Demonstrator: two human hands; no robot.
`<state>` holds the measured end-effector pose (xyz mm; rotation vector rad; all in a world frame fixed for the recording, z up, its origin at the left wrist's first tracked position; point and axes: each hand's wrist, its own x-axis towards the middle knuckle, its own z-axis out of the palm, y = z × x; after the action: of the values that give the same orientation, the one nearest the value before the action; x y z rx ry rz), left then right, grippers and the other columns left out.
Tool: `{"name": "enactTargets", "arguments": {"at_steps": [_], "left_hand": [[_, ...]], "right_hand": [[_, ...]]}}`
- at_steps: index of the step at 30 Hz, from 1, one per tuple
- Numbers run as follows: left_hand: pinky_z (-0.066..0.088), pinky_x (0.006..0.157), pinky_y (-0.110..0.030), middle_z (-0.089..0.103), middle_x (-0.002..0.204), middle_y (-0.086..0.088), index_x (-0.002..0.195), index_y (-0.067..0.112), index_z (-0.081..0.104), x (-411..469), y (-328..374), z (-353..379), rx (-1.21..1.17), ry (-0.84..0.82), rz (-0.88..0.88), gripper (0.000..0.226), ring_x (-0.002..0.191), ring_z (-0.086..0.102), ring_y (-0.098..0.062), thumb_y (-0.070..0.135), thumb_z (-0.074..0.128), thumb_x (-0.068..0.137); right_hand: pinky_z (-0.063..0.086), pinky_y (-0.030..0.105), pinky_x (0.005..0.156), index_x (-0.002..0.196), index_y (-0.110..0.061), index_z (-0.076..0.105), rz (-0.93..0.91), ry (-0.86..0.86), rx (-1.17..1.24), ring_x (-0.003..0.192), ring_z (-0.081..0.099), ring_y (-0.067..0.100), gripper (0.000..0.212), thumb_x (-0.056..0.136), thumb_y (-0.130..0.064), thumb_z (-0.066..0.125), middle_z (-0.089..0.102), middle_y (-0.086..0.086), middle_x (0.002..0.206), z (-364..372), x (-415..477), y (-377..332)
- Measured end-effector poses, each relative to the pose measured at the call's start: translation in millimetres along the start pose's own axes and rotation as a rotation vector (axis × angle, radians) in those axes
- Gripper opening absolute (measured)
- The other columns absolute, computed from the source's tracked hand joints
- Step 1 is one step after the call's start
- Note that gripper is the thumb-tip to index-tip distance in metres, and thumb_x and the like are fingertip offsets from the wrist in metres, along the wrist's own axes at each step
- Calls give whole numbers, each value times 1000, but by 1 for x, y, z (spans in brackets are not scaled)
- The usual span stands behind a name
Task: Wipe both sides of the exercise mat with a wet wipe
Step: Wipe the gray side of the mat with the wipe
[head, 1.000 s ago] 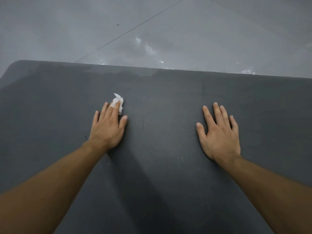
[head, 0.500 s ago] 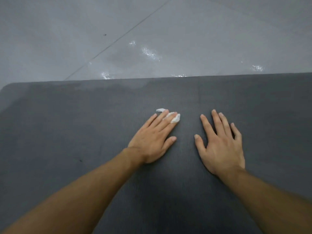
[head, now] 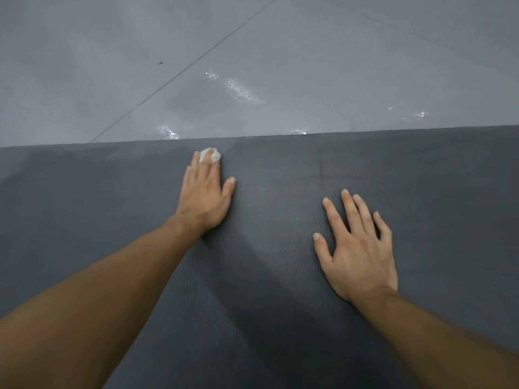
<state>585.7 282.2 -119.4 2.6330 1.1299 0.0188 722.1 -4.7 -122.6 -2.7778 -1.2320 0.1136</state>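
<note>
- Most of the wet wipe is hidden under the fingers of the left hand. Only a small, crumpled white bit shows at the fingertips.
- The dark grey exercise mat lies flat and fills the lower part of the view. It is cut off at the left, right and bottom edges, so only its far edge is visible. Its underside cannot be seen.
- Both bare forearms are cut off by the lower edge of the view.
- A paler, uneven band runs along the mat's far edge on the left; whether it is damp or dry is unclear.
- Beyond the mat is a grey tiled floor, crossed diagonally by a thin dark joint line. A tiny dark speck lies on it.
- Glistening wet patches shine on the floor close to the mat's far edge.
- The left hand lies palm down with its fingers straight and close together and its thumb out to the side. It presses the wipe onto the mat just short of the far edge.
- The right hand rests palm down on the mat with its fingers spread flat, holding nothing. It is nearer the person and well apart from the left hand.
</note>
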Motion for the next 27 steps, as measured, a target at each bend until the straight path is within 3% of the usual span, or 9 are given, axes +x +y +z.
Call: {"name": "enactTargets", "arguments": {"at_steps": [7,9,12,16,20,23,27], "left_hand": [[8,130,-39,15,172,0,164,13,19,-11,24,6,130,-104,433,73,160,-2,-21,56,20,105],[11,129,-42,17,171,2,164,17,18,2,18,2,115,-97,371,71,160,2,-20,55,20,104],[14,127,-48,26,167,-4,161,16,27,33,4,-6,58,-22,118,67,157,17,-25,50,25,104],[6,128,-47,16,170,-8,163,11,20,51,-14,-18,27,-23,-172,64,159,8,-23,44,30,109],[12,128,-46,21,167,-13,161,3,21,53,12,-8,-34,-2,-65,70,156,13,-29,45,35,107],[4,129,-43,14,170,-10,163,4,12,47,39,4,-42,-17,-35,78,158,3,-28,53,34,105],[1,130,-38,10,172,-9,164,5,11,41,49,5,28,-96,245,78,160,-3,-24,55,29,106]], "right_hand": [[18,51,126,164,-31,25,3,-15,-10,161,9,20,71,100,-61,25,16,4,173,0,1,1],[18,51,126,164,-31,26,3,-10,-9,160,10,21,71,100,-61,26,17,4,173,0,1,0],[19,51,126,163,-31,29,10,-1,-4,160,13,21,70,99,-59,28,20,4,172,0,1,-2],[20,51,126,163,-30,30,7,6,-5,160,13,21,70,99,-59,27,21,5,172,-1,1,-2],[20,51,126,164,-30,27,0,-12,-16,160,11,21,71,100,-60,25,18,5,173,0,2,-1],[20,51,126,164,-30,26,1,-19,-20,160,11,21,71,100,-60,25,18,4,173,0,2,0],[20,51,126,164,-30,26,5,-21,-21,160,11,21,72,99,-60,26,19,4,173,0,2,0]]}}
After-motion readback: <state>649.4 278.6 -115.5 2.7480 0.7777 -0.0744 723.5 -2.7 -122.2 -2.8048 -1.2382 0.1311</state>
